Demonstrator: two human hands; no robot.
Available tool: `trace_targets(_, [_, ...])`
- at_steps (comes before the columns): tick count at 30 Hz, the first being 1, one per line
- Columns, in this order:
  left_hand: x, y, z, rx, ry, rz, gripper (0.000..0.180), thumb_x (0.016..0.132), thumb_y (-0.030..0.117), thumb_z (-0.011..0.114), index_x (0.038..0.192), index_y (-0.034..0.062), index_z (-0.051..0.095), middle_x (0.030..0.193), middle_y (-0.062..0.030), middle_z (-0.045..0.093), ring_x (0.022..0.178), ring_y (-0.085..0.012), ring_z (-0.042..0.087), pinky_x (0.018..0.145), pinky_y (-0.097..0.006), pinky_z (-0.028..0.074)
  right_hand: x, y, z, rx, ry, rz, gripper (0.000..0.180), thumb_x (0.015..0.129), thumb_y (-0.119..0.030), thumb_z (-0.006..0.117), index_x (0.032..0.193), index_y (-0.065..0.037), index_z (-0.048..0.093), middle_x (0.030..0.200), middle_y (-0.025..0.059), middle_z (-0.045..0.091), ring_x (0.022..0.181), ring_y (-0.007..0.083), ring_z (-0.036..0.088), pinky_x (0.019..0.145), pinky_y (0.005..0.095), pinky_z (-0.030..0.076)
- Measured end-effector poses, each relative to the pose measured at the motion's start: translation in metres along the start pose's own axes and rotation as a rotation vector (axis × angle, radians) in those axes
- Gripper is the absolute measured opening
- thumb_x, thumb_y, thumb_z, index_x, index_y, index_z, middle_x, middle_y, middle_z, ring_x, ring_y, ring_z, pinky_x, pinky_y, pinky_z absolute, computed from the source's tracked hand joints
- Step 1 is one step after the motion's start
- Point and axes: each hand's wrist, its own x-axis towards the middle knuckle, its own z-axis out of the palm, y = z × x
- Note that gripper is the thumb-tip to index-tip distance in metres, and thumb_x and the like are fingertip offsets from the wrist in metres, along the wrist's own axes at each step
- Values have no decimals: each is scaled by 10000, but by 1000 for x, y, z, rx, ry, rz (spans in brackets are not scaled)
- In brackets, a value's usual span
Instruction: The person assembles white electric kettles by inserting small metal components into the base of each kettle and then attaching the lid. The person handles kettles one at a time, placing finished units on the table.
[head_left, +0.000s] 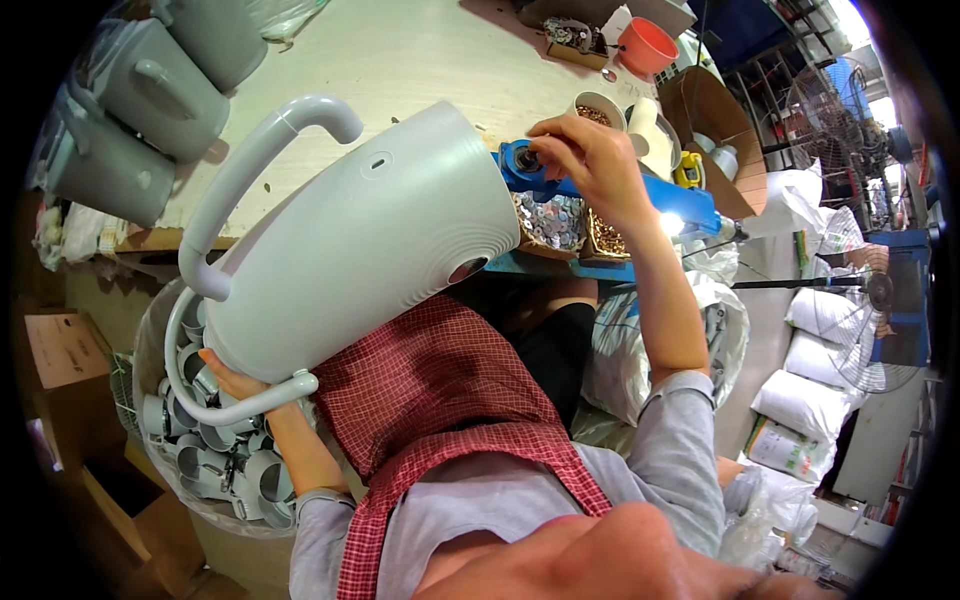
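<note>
A large light-grey plastic jug (370, 230) lies tilted across my lap, its wide ringed end pointing right toward a blue metal arm (665, 195). One thick curved handle (250, 165) stands out from its upper side, and a thinner bail handle (180, 365) loops round its left end. My left hand (237, 380) supports that left end from below, its fingers partly hidden behind the jug. My right hand (590, 160) is closed in a pinch at the dark tip of the blue arm, just beside the ringed end. Whatever its fingertips hold is too small to make out.
Boxes of washers (550, 222) and copper-coloured small parts (607, 238) sit under the blue arm. More grey jugs (120, 150) stand at the table's left. A bag of grey plastic parts (215, 465) is below left. A red bowl (647, 47) and a fan (850, 310) are farther off.
</note>
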Motion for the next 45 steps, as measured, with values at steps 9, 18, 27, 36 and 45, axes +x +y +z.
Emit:
trace_targets(9, [-13,17,-5,32,57,-51,608,1015,515,355,1282,-5,523,1214,-127,603,1055,-234,617,897,-371,520,-110,103,39,-466,-163,-129,217,767,-93,707,982,-103,675,1034,54,655,945,241,643,773,351,543])
trace_targets(18, [-17,5,2,48,73,-31,572,1019,495,375,1126,-18,604,1069,-129,659,943,-206,644,827,-327,522,-95,115,32,-614,-399,-203,268,715,-162,682,974,-107,649,1103,33,633,1053,257,608,905,378,493])
trace_targets(27, [-10,-7,-1,69,61,-22,567,1008,505,408,1114,-14,611,1056,-123,660,935,-198,642,818,-323,516,-87,119,30,-673,-367,-325,250,746,-86,616,991,-97,662,1021,51,625,948,254,637,789,357,533])
trace_targets(36, [-12,-7,-5,104,80,-58,627,998,551,377,1250,4,552,1171,-127,626,1016,-223,634,864,-342,521,-112,125,32,-511,-48,-150,122,813,-109,674,932,-82,668,979,78,669,890,254,656,741,354,534])
trace_targets(45, [-7,-8,6,63,15,-16,629,1003,542,373,1234,-15,550,1168,-136,623,1020,-219,631,868,-340,523,-34,16,5,-379,451,-491,232,724,63,724,932,-35,693,926,105,705,737,232,692,621,296,549])
